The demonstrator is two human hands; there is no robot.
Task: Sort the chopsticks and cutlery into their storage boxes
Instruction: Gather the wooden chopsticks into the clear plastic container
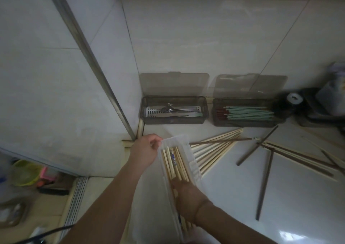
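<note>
Cataloguing the white tiled desk (pixel 242 197) from left edge to right.

Left hand (pixel 144 150): grip closed on the far end of the long clear plastic storage box (pixel 186 146), fingers pinching its end wall near the desk's back-left corner.

Clear box: tilted, lying lengthwise toward the person; holds a bundle of pale bamboo chopsticks (pixel 174 164) with one patterned stick among them. Light, thin-walled, likely to flex and slide on the tile; best steadied at an end wall, as here.

Right hand (pixel 188 199): grip closed over the near ends of the bundle inside the box, pressing them down. Sticks are light, stiff and smooth, prone to roll and fan out; take them as a bunch near one end.

Smoky lidded plastic box (pixel 174 121), against the back wall, lid up: metal forks and spoons (pixel 175 110) on a slotted insert. Heavier and rigid; lift by the handles.

Second smoky plastic box (pixel 242 123), just beside it to the right, lid up: mint-green chopsticks (pixel 250 113) with red-brown ends.

Loose pale bamboo chopsticks (pixel 214 150), fanned on the desk right of the clear box, some running under its edge.

Loose dark brown wooden chopsticks (pixel 264 186), scattered and crossed toward the right edge, unsorted.
</note>
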